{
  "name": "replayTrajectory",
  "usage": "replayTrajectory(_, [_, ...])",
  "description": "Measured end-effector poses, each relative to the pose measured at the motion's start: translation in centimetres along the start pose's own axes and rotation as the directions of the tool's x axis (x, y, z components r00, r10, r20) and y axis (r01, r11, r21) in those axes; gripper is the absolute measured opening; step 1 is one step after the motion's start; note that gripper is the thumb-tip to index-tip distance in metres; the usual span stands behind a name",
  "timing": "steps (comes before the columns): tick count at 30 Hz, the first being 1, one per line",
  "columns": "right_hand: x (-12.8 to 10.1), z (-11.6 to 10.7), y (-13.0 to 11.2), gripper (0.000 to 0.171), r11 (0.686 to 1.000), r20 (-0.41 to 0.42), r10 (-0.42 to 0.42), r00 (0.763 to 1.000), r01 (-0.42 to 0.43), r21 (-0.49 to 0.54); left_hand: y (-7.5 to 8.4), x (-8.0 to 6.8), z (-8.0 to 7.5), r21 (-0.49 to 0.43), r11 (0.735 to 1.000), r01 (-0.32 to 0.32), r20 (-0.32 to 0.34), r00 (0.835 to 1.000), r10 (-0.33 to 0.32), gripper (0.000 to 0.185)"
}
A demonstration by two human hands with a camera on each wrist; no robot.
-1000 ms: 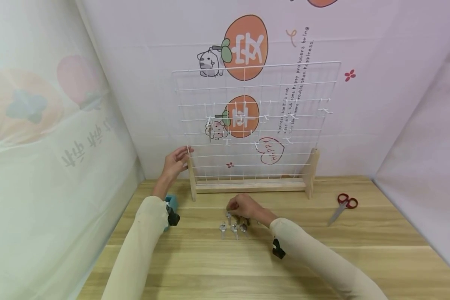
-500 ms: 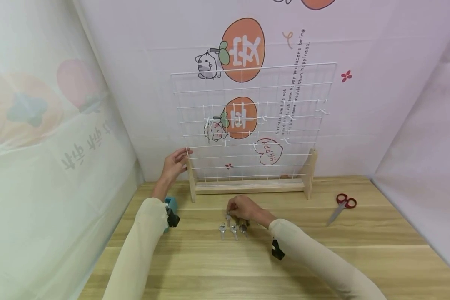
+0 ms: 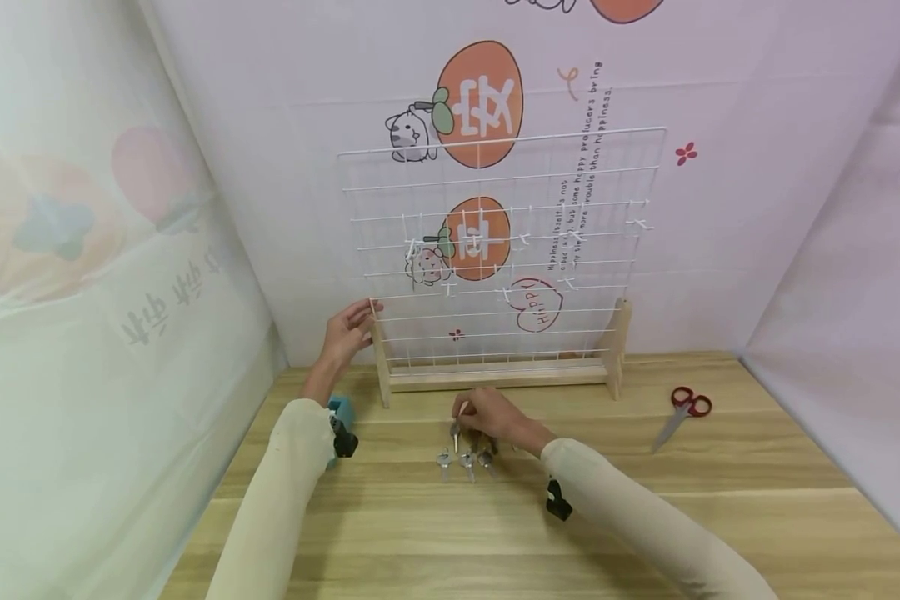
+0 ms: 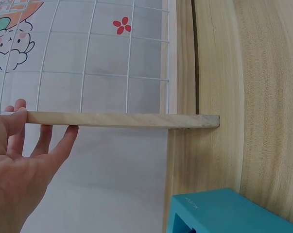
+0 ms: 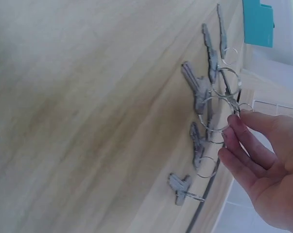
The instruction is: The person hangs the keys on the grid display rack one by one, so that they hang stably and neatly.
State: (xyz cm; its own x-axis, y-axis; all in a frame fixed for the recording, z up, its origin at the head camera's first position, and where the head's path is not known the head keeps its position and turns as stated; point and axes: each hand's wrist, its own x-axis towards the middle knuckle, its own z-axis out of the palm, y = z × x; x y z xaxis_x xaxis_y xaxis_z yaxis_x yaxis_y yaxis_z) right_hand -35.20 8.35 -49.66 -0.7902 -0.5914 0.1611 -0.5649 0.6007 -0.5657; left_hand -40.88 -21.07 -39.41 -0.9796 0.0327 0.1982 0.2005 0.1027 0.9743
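Note:
My right hand (image 3: 465,410) pinches the ring of a silver key (image 3: 456,433) that hangs just above the wooden table (image 3: 645,508). In the right wrist view its fingertips (image 5: 233,127) hold the key ring (image 5: 215,114), and the key (image 5: 196,88) is raised. Several more keys on rings (image 3: 467,460) lie on the table below. My left hand (image 3: 360,321) rests with straight fingers on the left wooden post (image 4: 122,119) of the white wire grid rack (image 3: 495,250).
White hooks (image 3: 450,288) hang on the grid's middle rows. A teal box (image 3: 339,408) stands by my left forearm and shows in the left wrist view (image 4: 224,213). Red-handled scissors (image 3: 681,410) lie at the right. Printed walls close in behind and on both sides.
My right hand has raised one key by its ring off the table; before, it lay low over the keys. The left hand stays on the post.

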Motion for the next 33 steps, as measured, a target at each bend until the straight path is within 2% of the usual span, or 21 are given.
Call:
replayTrajectory(9, [0.0, -1.9, -1.5, 0.008, 0.999, -0.057, -0.048, 0.997, 0.047, -0.018, 0.1, 0.1, 0.1, -0.002, 1.000, -0.002, 0.006, 1.000, 0.002, 0.041])
replayTrajectory(19, [-0.1, -5.0, -3.2, 0.008, 0.986, -0.133, -0.160, 0.978, 0.152, -0.069, 0.0, 0.0, 0.0, -0.009, 1.000, 0.005, 0.008, 1.000, -0.005, 0.042])
replayTrajectory(23, [-0.3, -6.6, -4.0, 0.008, 0.985, -0.142, -0.162, 0.977, 0.151, -0.083, -0.2, -0.2, 0.0, -0.001, 1.000, 0.004, 0.011, 1.000, -0.004, 0.042])
replayTrajectory(28, [-0.4, -9.3, -5.3, 0.010, 0.991, -0.140, -0.122, 0.983, 0.115, -0.062, -0.4, -0.2, 0.0, -0.005, 1.000, 0.007, 0.013, 1.000, -0.006, 0.043])
replayTrajectory(33, [-0.3, -12.1, -6.5, 0.013, 0.991, -0.197, -0.130, 0.972, 0.125, -0.038, -0.3, -0.1, 0.0, 0.016, 1.000, -0.001, 0.011, 1.000, 0.001, 0.043])
